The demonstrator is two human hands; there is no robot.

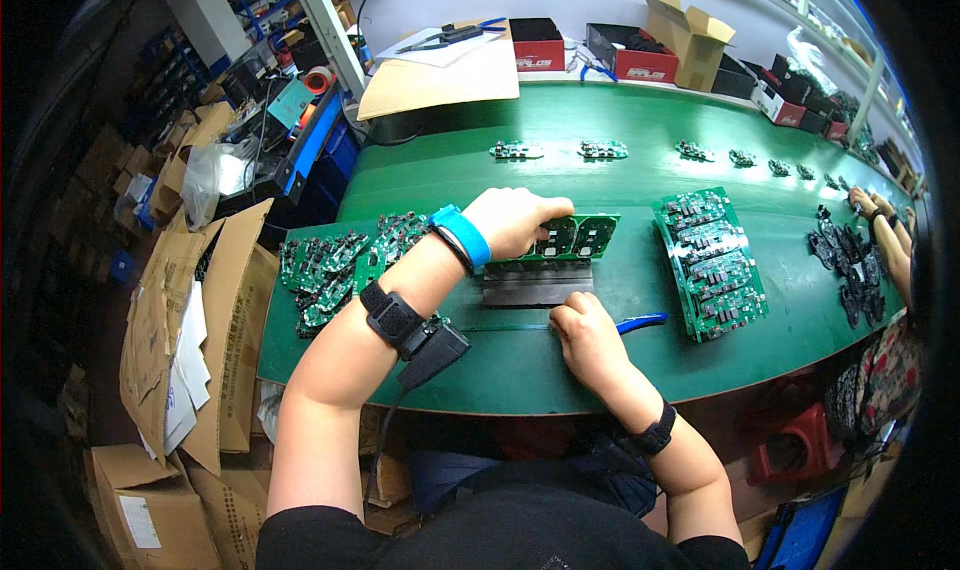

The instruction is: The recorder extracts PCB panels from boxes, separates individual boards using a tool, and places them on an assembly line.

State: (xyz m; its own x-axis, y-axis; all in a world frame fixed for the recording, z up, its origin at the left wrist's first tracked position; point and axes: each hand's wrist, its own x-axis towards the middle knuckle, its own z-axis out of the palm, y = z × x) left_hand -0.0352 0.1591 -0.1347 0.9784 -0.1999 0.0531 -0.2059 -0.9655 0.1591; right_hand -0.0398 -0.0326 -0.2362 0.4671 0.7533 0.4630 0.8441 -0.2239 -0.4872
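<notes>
Left hand [508, 224]: fingers clamped on circuit board [598, 236]. Right hand [588, 338]: beside blue handle [644, 322], fingers' grip unclear.

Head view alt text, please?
Left hand holds a green circuit board at a dark block; right hand is by the block's near edge, blue handle beside it. A board pile lies left, a board stack right, on a green table.

smooth, glossy green tabletop [480, 370], glossy circuit board [578, 237], smooth metal-looking block [537, 289], matt cardboard box [183, 525]
</notes>
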